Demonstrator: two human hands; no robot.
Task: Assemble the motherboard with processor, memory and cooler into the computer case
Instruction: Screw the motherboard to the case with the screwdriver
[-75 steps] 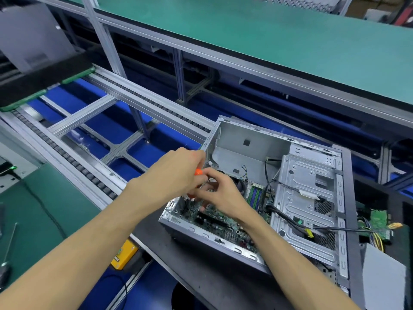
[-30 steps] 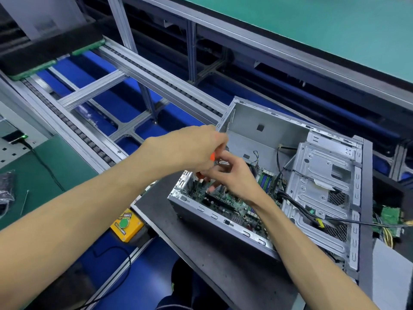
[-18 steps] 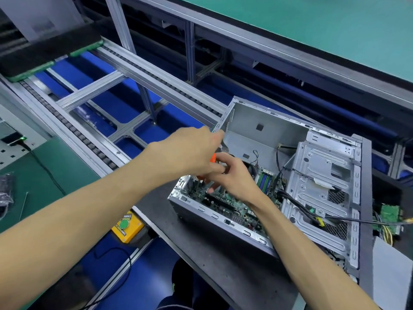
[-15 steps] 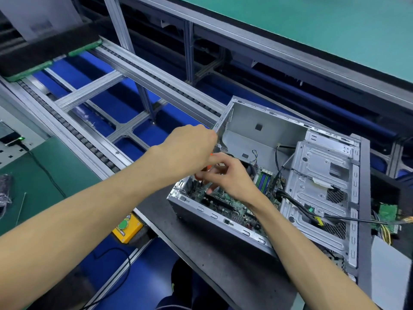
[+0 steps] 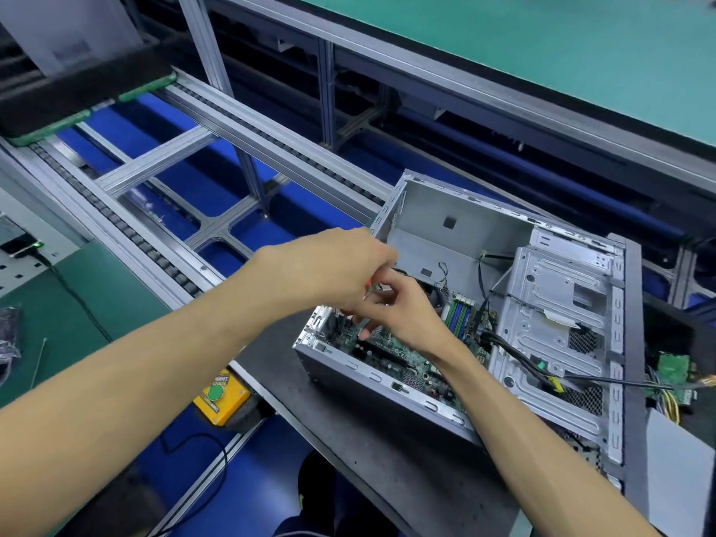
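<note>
On a dark desk (image 5: 387, 470), one open computer case (image 5: 391, 385) lies flat, its motherboard (image 5: 387, 352) just below two hands. The left hand (image 5: 333, 273) has a blurred grip, contents unclear; the right hand (image 5: 403, 312) curls narrowly, contents hidden. One yellow button box (image 5: 221, 393) has unreadable writing.

My left hand (image 5: 333, 271) has lifted a bit and gone blurry, now covering nearly all the orange screwdriver handle that showed 0.6 s ago. Right hand (image 5: 403, 312) fingers have spread some, fingertips lower toward the motherboard (image 5: 391, 352). Cam view shifted slightly vs 2.5 s ago.
</note>
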